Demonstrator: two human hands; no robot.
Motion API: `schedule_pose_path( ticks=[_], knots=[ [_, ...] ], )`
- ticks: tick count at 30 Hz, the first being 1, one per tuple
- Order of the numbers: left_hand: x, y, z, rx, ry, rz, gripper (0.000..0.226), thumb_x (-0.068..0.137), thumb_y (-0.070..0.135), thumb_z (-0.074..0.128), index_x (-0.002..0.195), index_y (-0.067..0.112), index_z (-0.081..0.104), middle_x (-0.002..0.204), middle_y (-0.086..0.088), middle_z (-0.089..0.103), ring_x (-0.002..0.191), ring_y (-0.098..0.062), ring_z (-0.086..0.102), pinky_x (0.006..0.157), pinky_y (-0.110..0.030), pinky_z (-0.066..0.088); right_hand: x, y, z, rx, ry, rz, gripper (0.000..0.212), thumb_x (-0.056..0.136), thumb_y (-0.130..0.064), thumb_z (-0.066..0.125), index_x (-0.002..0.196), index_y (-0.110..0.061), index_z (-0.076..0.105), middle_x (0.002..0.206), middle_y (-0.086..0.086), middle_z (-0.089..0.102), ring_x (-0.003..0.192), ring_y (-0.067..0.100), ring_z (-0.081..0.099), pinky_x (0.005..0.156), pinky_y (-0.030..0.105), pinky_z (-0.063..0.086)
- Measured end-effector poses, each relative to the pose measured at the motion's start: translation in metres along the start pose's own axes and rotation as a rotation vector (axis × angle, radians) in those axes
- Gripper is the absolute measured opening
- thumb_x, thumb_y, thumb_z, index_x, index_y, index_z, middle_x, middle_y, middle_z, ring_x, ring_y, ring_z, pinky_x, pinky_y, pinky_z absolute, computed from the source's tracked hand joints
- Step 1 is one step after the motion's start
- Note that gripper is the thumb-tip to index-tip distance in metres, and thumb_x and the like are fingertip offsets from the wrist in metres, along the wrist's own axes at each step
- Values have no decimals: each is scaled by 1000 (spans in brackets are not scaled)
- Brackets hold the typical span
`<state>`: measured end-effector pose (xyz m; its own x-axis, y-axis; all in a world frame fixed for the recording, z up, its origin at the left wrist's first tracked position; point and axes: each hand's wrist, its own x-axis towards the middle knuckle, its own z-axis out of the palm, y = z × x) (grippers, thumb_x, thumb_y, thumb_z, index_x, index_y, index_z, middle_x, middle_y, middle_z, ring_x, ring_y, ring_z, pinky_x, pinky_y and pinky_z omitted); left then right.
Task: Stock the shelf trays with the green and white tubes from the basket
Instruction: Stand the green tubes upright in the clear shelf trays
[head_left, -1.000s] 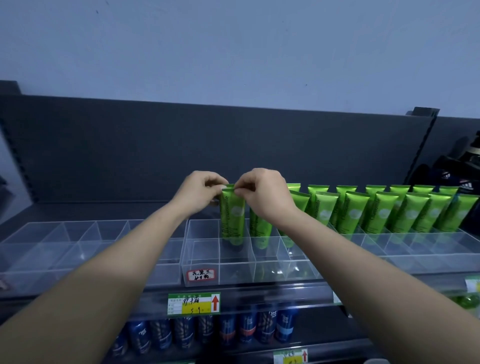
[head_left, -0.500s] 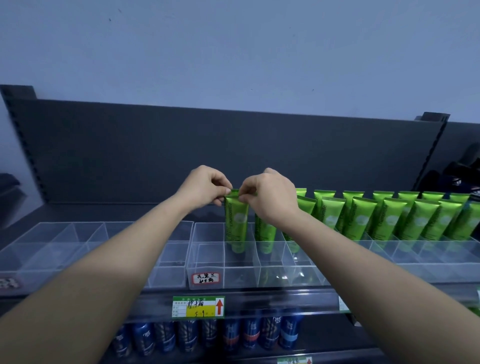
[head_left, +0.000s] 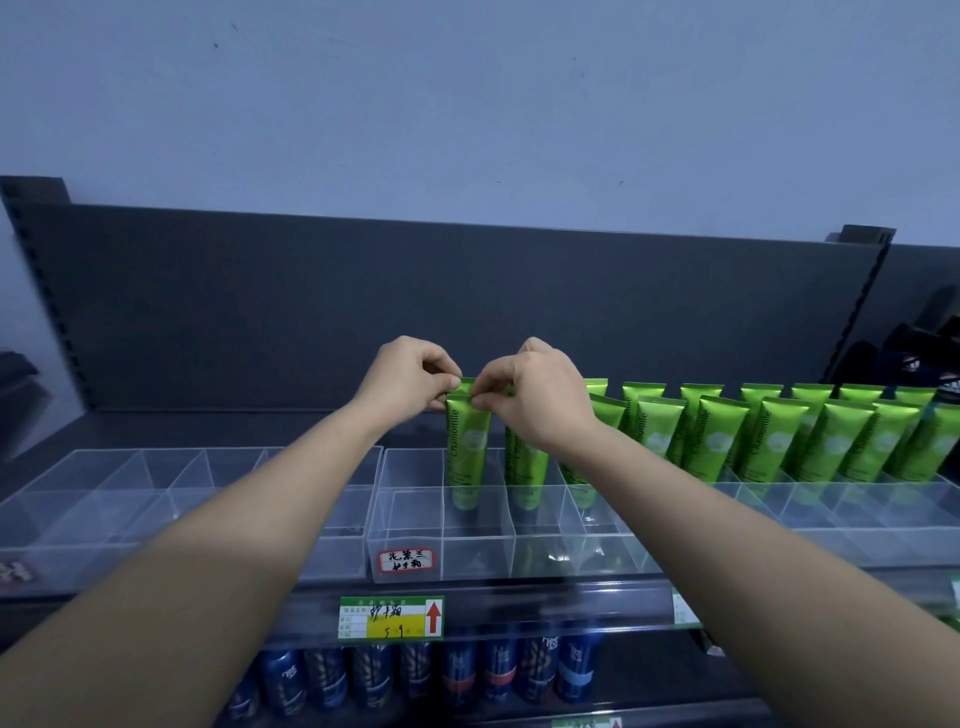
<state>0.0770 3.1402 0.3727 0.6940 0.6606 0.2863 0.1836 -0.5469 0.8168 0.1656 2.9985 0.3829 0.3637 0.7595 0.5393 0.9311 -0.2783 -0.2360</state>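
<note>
Far left: clear divided tray (head_left: 156, 499) on the shelf, its left end cut off by the frame. A small sticker (head_left: 15, 571) on its front is cropped and unreadable.

Left hand (head_left: 405, 382): fingers curled, thumb and forefinger pinching the left corner of the crimped top of a green tube (head_left: 467, 447). Tube stands upright, cap down, in the second compartment from the left of the middle tray (head_left: 410, 519), toward the rear. "Chamomile" reads vertically along its side. A second crimp shows just behind it, body hidden.

Right hand (head_left: 530, 400): also closed in a pinch on the same crimped top, just beside the left fingertips. Its wrist covers the tops of the next two tubes.

Handwritten label (head_left: 406, 559), red border, on the tray front: Chinese characters, not legible to me. Price tag (head_left: 390, 617) on the shelf rail: green and yellow, red arrow pointing up, handwritten digits that look like 5 and 9.

Blue cans (head_left: 457, 675) on the shelf below: tops hidden by the rail, print too blurred to read.

Right: row of green tubes (head_left: 769, 436), two deep, leaning back, "Chamomile" visible on several. Last ones cut off at the frame edge.
</note>
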Motion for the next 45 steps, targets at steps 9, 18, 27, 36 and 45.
schedule_pose_path(
  ticks=[9,18,27,36,45],
  knots=[
    [-5,1,-6,68,-30,34,7,85,3,66,81,6,70,69,-11,67,56,-15,60,57,-27,56,-4,3,4,28,19,-24,19,83,-32,71,101,-28,74,83,-11,67,96,17,48,84,32,40],
    [-18,8,-8,345,150,75,17,87,22,66,103,22,71,104,6,69,99,-12,62,91,-33,49,-16,13,-8,-60,17,-56,32,84,-40,68,114,-29,66,111,-5,65,111,19,47,90,34,37],
    [-67,60,33,720,268,271,33,93,21,55,126,16,60,135,-2,56,131,-21,43,106,-41,32,-73,54,-50,-148,-35,-79,55,84,-37,67,136,-25,50,140,0,49,129,23,40,102,35,35],
    [-141,104,135,834,134,296,48,92,26,57,137,13,48,146,-5,43,139,-23,32,111,-41,28,-168,126,-100,-233,-185,-68,67,84,-37,66,143,-22,38,144,2,43,132,26,37,103,38,33],
    [-190,109,232,898,-82,419,48,92,24,58,137,12,47,144,-6,42,138,-24,30,111,-40,25,-256,196,-112,-265,-360,129,66,84,-38,67,140,-19,38,138,6,45,125,29,42,100,39,36]
  ],
)
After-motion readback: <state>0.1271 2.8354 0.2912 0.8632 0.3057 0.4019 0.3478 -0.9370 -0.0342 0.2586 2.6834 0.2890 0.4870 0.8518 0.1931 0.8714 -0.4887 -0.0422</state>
